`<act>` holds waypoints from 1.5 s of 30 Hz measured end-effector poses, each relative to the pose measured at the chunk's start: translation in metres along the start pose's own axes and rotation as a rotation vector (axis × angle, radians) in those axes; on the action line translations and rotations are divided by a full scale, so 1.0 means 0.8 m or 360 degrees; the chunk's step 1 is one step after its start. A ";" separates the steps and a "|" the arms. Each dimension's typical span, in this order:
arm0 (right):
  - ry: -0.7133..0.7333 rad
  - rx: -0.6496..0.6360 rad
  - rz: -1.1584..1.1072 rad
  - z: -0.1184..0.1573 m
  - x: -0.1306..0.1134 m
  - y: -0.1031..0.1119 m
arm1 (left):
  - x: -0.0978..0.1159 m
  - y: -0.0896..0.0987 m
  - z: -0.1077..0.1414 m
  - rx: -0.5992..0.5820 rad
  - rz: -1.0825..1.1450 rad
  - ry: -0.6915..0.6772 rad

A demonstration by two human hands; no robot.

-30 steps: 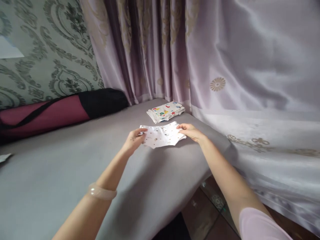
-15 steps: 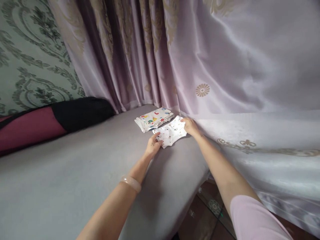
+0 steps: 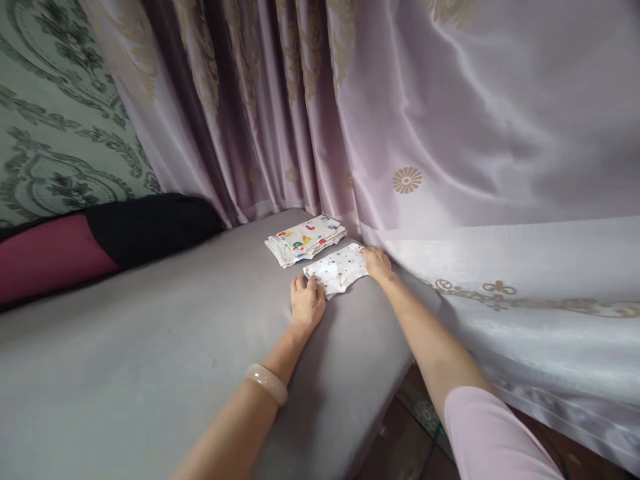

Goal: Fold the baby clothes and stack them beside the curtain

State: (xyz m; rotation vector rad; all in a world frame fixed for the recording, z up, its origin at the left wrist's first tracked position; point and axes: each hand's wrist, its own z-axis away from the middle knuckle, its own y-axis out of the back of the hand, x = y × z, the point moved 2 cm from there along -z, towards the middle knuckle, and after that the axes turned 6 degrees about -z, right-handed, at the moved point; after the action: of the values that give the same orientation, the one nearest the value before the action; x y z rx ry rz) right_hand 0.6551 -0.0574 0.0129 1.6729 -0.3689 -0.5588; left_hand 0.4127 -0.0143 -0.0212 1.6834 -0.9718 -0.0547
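Note:
A small white garment with a tiny scattered print, shaped like child's underpants [image 3: 340, 268], lies spread on the grey bed. My left hand [image 3: 307, 303] is at its left end, fingers bent over the edge of the cloth. At the opposite end my right hand [image 3: 379, 263] grips the right edge, its thumb side partly hidden. Just behind the underpants sits a stack of folded cloths [image 3: 310, 237], the top one white with colourful letter-like shapes.
The grey bed sheet [image 3: 150, 360] spreads to the left. A black and dark-red padded item [image 3: 145, 230] lies along the wall. Mauve curtains [image 3: 380, 120] hang close behind the stack and to the right. Beyond the bed's right edge shows a dark floor [image 3: 400, 440].
The underpants have come down flatter onto the bed, slightly apart from the stack. My left hand has turned palm-down at their left end; my right hand has lowered a little.

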 end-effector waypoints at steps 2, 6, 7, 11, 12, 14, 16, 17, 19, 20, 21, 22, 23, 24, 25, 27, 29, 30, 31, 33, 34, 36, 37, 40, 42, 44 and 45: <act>-0.0032 -0.0008 -0.0002 0.000 -0.003 0.000 | -0.001 0.004 0.000 0.0029 0.0068 0.0038; -0.0034 0.0060 -0.0014 0.000 -0.027 -0.003 | 0.004 0.014 0.004 -0.0016 0.0227 -0.0065; -0.0013 0.0070 -0.0042 0.000 -0.037 -0.005 | 0.007 0.015 0.005 -0.0055 0.0249 -0.0147; 0.0012 -0.0053 -0.0224 0.003 -0.076 -0.015 | 0.020 0.014 0.011 -0.0264 0.0229 -0.0464; -0.0013 -0.0091 -0.0264 0.005 -0.084 -0.017 | 0.022 0.013 0.011 -0.0305 0.0194 -0.0491; -0.0072 -0.0131 -0.0313 0.009 -0.093 -0.022 | 0.023 0.012 0.013 -0.0348 0.0119 -0.0489; -0.0111 -0.0138 -0.0310 0.011 -0.097 -0.026 | 0.022 0.012 0.013 -0.0357 0.0094 -0.0469; -0.0117 -0.0139 -0.0298 0.012 -0.098 -0.026 | 0.021 0.011 0.013 -0.0360 0.0109 -0.0456; -0.0125 -0.0161 -0.0284 0.011 -0.096 -0.026 | 0.018 0.010 0.012 -0.0372 0.0197 -0.0419; -0.0132 -0.0184 -0.0289 0.010 -0.094 -0.024 | 0.016 0.009 0.010 -0.0377 0.0272 -0.0388; -0.0137 -0.0215 -0.0302 0.009 -0.094 -0.023 | 0.012 0.008 0.008 -0.0373 0.0377 -0.0341; -0.0142 -0.0246 -0.0318 0.008 -0.094 -0.021 | 0.008 0.007 0.005 -0.0353 0.0517 -0.0266; -0.0146 -0.0272 -0.0333 0.009 -0.096 -0.018 | 0.002 0.007 0.001 -0.0313 0.0690 -0.0158; -0.0142 -0.0286 -0.0342 0.010 -0.099 -0.016 | -0.004 0.008 -0.003 -0.0260 0.0883 -0.0019; -0.0123 -0.0287 -0.0343 0.014 -0.105 -0.015 | -0.012 0.009 -0.006 -0.0202 0.1079 0.0140; -0.0034 -0.0265 -0.0332 0.026 -0.124 -0.015 | -0.026 0.014 -0.009 -0.0123 0.1396 0.0448; 0.0078 -0.0261 -0.0315 0.043 -0.147 -0.019 | -0.038 0.020 -0.007 -0.0129 0.1552 0.0641; 0.0118 -0.0267 -0.0306 0.053 -0.158 -0.022 | -0.043 0.024 -0.004 -0.0156 0.1577 0.0680; 0.0145 -0.0265 -0.0291 0.061 -0.167 -0.026 | -0.048 0.029 0.001 -0.0191 0.1573 0.0688; 0.0173 -0.0220 -0.0241 0.075 -0.180 -0.033 | -0.058 0.042 0.012 -0.0260 0.1492 0.0635; 0.0182 -0.0184 -0.0212 0.079 -0.183 -0.036 | -0.064 0.050 0.019 -0.0295 0.1427 0.0583; 0.0191 -0.0126 -0.0158 0.081 -0.185 -0.040 | -0.081 0.069 0.034 -0.0350 0.1271 0.0459; 0.0189 -0.0114 -0.0137 0.081 -0.184 -0.041 | -0.091 0.080 0.043 -0.0366 0.1183 0.0399; 0.0185 -0.0105 -0.0090 0.077 -0.181 -0.043 | -0.131 0.117 0.068 -0.0347 0.0880 0.0259; 0.0205 -0.0070 -0.0059 0.075 -0.179 -0.043 | -0.161 0.144 0.086 -0.0285 0.0684 0.0182; 0.0243 -0.0010 -0.0017 0.075 -0.178 -0.043 | -0.191 0.170 0.105 -0.0221 0.0539 0.0124; 0.0267 0.0023 0.0007 0.074 -0.176 -0.043 | -0.206 0.183 0.114 -0.0199 0.0480 0.0113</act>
State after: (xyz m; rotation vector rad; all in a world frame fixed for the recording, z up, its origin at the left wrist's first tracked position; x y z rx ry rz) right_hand 0.5026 -0.0249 -0.0057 1.7186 -0.2554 -0.4098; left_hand 0.1764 0.0117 -0.0049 1.4012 -1.1350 0.1409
